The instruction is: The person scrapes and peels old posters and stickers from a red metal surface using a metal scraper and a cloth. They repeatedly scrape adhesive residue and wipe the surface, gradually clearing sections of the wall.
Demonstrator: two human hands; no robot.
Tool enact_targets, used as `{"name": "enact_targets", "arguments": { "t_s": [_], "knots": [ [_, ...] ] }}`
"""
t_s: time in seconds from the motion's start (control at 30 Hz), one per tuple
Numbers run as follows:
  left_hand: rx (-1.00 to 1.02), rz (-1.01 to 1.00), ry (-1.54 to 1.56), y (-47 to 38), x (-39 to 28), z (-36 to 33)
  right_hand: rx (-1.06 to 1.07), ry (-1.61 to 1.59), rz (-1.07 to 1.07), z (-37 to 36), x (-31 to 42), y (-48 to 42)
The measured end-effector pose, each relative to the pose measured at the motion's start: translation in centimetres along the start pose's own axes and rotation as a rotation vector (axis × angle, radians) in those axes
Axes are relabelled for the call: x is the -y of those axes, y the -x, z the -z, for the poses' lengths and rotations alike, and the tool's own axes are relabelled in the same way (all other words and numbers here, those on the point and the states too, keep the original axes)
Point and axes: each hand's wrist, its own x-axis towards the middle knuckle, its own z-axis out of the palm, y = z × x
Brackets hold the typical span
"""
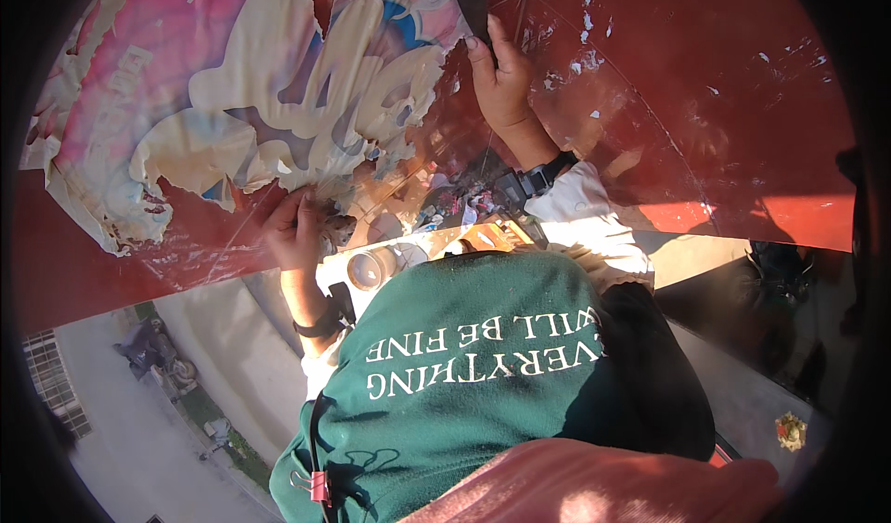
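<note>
A putty knife (473, 9) with a dark blade is held in my right hand (502, 81), its wide end against the edge of a torn printed poster (278, 56). The poster, pink and cream, covers the left part of a red panel (696, 119); its lower and right edges are ragged and curl up. My left hand (296, 227) is at the poster's lower edge, thumb up, next to a crumpled dark scrap (339, 229). Whether its fingers grip the paper cannot be made out.
Paper scraps (459, 199) lie below the panel, near an open round container (370, 269). White residue dots the panel's right side. Dark bags (147, 349) lie on the ground at lower left. A yellowish crumpled thing (791, 431) is on the floor at lower right.
</note>
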Motion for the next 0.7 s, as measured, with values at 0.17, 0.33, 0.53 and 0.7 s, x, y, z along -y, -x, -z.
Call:
{"name": "enact_targets", "arguments": {
  "t_s": [0.17,0.33,0.53,0.7],
  "knots": [
    [0.001,0.027,0.006,0.1,-0.5,-0.3,0.085,0.128,-0.125,0.7,2.4,3.1],
    [-0.002,-0.014,0.019,0.3,-0.3,-0.5,0.02,0.092,-0.021,1.2,4.6,-2.1],
    [0.0,0.005,-0.057,-0.1,-0.1,-0.2,0.024,0.133,-0.035,2.1,6.8,-3.9],
    [-0.003,-0.092,-0.139,-0.2,-0.7,-0.4,-0.022,0.168,0.103,1.6,8.3,-4.6]
  ]
}}
